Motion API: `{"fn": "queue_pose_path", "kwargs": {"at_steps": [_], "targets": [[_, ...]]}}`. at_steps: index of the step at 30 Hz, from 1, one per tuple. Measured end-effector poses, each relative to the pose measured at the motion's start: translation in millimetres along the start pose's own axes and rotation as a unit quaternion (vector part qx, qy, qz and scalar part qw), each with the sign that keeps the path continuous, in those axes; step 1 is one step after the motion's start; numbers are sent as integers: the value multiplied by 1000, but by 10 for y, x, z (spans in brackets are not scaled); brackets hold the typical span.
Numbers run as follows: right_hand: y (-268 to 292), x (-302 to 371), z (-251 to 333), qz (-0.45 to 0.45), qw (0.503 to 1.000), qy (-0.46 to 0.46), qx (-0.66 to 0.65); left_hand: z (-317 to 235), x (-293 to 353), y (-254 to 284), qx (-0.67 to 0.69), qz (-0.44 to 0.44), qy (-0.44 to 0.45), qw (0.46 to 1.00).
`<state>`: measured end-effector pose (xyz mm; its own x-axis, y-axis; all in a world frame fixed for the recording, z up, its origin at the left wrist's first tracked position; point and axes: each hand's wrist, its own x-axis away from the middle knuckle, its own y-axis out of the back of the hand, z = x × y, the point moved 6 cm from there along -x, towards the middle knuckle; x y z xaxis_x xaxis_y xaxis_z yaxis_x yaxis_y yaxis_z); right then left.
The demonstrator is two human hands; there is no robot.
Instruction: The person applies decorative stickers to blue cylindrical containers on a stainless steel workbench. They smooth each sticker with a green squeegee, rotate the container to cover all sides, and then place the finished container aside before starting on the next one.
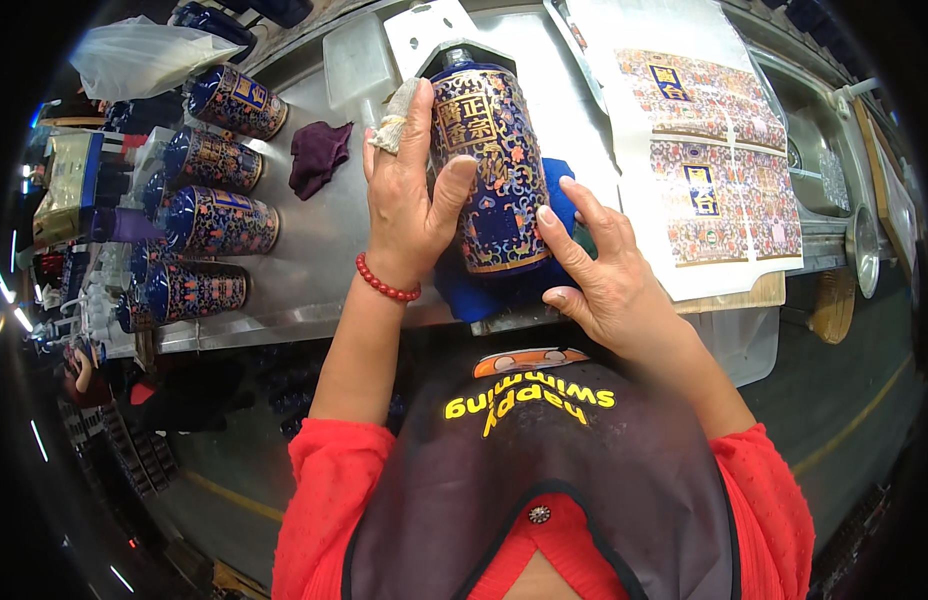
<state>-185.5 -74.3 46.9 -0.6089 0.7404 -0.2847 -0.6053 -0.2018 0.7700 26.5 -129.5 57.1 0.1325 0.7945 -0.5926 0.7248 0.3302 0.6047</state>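
Note:
A dark blue bottle point(499, 215) with a dense gold, red and white flower pattern lies on its side, its neck pointing away from me. Blue cloth point(474, 295) shows under its near end. My left hand point(409, 190) rests along the bottle's left side, fingers stretched out and thumb apart over the patterned surface. Grey-white wrapping point(389, 132) covers one of its fingers. At the bottle's lower right, my right hand point(609, 270) has its fingers spread, with the index fingertip at the bottle's edge. Its thumb stands apart from the bottle.
Patterned label sheets point(729, 190) lie to the right on a white backing. Several similar bottles point(224, 220) lie at the left, near a crumpled purple cloth point(319, 158). A translucent plastic container point(359, 60) stands at the back. A metal sink point(809, 140) is at the far right.

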Motion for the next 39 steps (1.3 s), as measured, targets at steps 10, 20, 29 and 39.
{"fn": "queue_pose_path", "kwargs": {"at_steps": [10, 20, 29, 39], "targets": [[38, 39, 81, -4, 999, 36, 18, -38, 165, 73, 74, 32, 12, 997], [-14, 67, 5, -11, 999, 29, 12, -117, 489, -7, 65, 98, 0, 993], [68, 81, -28, 21, 999, 15, -19, -259, 473, 58, -6, 128, 8, 992], [201, -21, -120, -79, 996, 15, -32, -281, 689, -84, 37, 70, 60, 995]]}}
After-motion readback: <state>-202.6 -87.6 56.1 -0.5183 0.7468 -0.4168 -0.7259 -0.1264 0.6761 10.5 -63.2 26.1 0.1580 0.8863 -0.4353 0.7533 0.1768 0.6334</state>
